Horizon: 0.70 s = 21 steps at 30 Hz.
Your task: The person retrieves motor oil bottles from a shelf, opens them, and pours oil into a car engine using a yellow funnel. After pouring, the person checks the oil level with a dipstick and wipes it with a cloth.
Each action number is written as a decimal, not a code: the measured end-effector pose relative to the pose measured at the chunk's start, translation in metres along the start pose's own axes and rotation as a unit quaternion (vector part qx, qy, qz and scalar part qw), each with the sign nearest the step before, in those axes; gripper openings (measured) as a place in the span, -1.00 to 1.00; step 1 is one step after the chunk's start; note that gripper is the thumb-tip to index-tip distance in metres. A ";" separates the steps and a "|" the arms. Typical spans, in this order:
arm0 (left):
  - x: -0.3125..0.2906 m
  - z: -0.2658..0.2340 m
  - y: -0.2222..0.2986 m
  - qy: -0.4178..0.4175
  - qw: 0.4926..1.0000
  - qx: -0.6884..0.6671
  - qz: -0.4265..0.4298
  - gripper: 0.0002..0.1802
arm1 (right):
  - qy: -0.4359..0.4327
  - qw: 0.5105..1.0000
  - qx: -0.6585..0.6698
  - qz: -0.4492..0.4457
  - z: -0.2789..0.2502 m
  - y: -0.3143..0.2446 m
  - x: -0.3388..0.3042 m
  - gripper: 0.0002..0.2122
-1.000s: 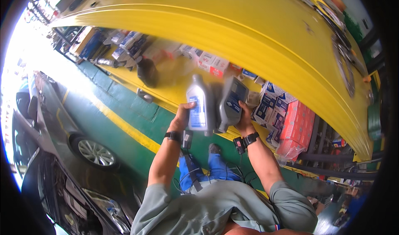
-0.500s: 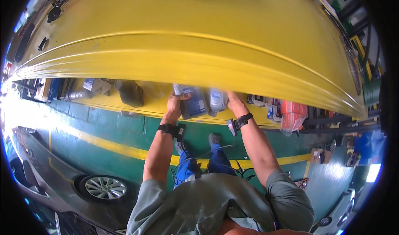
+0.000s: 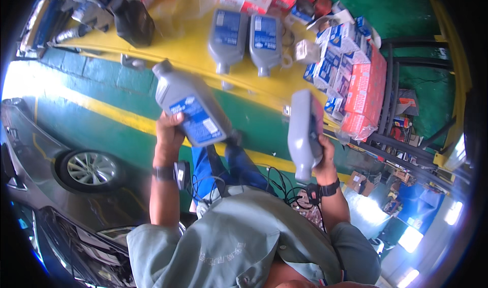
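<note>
My left hand (image 3: pixel 169 130) fingers are clamped on a smooth grey plastic bottle (image 3: pixel 193 105) with a blue label, tilted; my right hand (image 3: pixel 321 158) grips a second bottle (image 3: pixel 304 130), seemingly cap down. Half a second ago both were up at the yellow shelf (image 3: pixel 188 49); now they are lower, near my chest.

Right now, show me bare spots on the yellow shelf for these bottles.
The yellow shelf is bare between the black jug and the two shelved bottles, with only a narrow strip in front of them. The right end is crowded with boxes.
</note>
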<state>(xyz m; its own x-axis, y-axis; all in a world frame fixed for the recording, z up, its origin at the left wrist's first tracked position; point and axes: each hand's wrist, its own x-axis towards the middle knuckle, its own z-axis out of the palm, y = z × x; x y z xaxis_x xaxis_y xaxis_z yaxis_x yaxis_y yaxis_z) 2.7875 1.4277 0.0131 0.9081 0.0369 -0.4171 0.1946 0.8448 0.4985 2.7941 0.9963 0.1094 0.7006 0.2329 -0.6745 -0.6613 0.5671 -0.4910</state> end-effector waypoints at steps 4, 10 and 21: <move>-0.055 -0.057 -0.092 0.102 0.989 -0.035 -0.098 -0.29 | 0.110 0.957 -0.134 0.232 -0.087 0.046 0.032 -0.55; -0.080 -0.103 -0.195 0.149 0.975 0.010 -0.167 -0.25 | 0.122 0.885 -0.316 0.318 -0.222 0.104 0.228 -0.66; 0.037 -0.175 -0.339 0.269 0.890 0.339 -0.147 -0.21 | 0.134 0.684 -0.709 -0.106 -0.253 0.088 0.449 -0.42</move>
<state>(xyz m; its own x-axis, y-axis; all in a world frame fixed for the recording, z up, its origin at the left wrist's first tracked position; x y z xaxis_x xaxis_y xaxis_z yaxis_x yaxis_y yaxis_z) 2.6907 1.2362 -0.3041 0.5078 0.2724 -0.8173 0.7382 0.3514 0.5758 2.9830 0.9512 -0.3760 0.8726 0.0023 -0.4885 -0.2815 -0.8150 -0.5066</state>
